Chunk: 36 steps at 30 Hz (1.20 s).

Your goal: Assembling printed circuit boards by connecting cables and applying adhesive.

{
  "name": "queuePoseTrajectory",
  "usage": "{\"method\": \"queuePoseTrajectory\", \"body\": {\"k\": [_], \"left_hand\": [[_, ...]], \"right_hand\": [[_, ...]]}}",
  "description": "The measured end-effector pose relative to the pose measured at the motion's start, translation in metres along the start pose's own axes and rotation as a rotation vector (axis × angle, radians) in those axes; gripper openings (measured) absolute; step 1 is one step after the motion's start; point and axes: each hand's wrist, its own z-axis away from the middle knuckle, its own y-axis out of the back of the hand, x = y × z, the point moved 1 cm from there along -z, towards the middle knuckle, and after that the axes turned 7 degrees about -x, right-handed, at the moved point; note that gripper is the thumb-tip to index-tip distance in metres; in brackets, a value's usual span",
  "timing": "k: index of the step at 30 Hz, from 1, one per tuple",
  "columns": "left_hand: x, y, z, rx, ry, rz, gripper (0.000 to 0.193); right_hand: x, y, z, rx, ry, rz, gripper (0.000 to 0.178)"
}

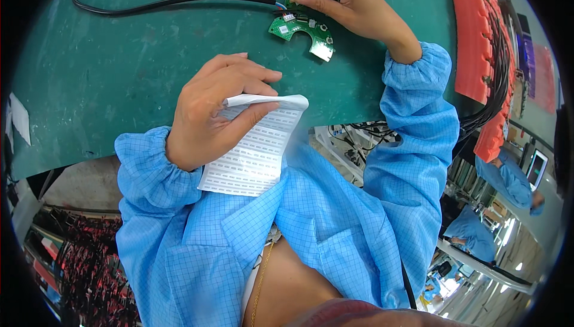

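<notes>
Board (pixel 305 28) sits partly hidden by right hand (pixel 363 9).

Smock (pixel 373 261): light blue cloth is covering the torso, with a fine dark grid running all over it.
Left sleeve (pixel 149 186): the same checked cloth is bunching into loose, soft folds.
Right sleeve (pixel 415 133): it is creasing crosswise in thick, full folds.
Left cuff (pixel 140 150): a gathered edge is puffing out around the wrist.
Right cuff (pixel 418 67): matching gathers are ringing the wrist.
Hands: left hand (pixel 206 109) and right hand (pixel 359 7) are going bare.
Lapels (pixel 254 213): pointed, checked flaps are spreading at the neckline.
Necklace (pixel 259 284): a thin gold-coloured chain is hanging inside the smock's opening.
Inner garment (pixel 249 291): a white edge is peeking out beside the chain.
</notes>
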Motion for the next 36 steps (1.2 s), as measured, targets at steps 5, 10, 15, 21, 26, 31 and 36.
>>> {"method": "queuePoseTrajectory", "body": {"k": [5,10,15,21,26,31,36], "left_hand": [[-0.001,0.001,0.001,0.000,-0.002,0.000,0.017],[-0.002,0.002,0.000,0.007,-0.015,0.020,0.016],[0.012,0.000,0.008,0.270,0.411,0.635,0.018],[0.004,0.003,0.007,0.371,0.381,0.648,0.020],[0.005,-0.002,0.004,0.434,0.413,0.575,0.021],[0.006,-0.006,0.001,0.504,0.369,0.527,0.021],[0.005,-0.008,0.000,0.501,0.348,0.491,0.020]], "right_hand": [[-0.014,0.004,-0.005,-0.027,-0.143,-0.020,0.008],[0.005,-0.006,0.003,0.019,-0.003,0.057,0.008],[-0.043,0.004,-0.020,0.097,-0.171,0.309,0.008],[-0.050,-0.006,-0.008,0.093,-0.046,-0.012,0.032],[-0.071,-0.025,-0.010,0.069,-0.206,-0.201,0.034],[-0.071,-0.028,-0.009,0.139,-0.231,-0.238,0.027],[-0.074,-0.029,-0.009,0.169,-0.245,-0.289,0.016]]}}
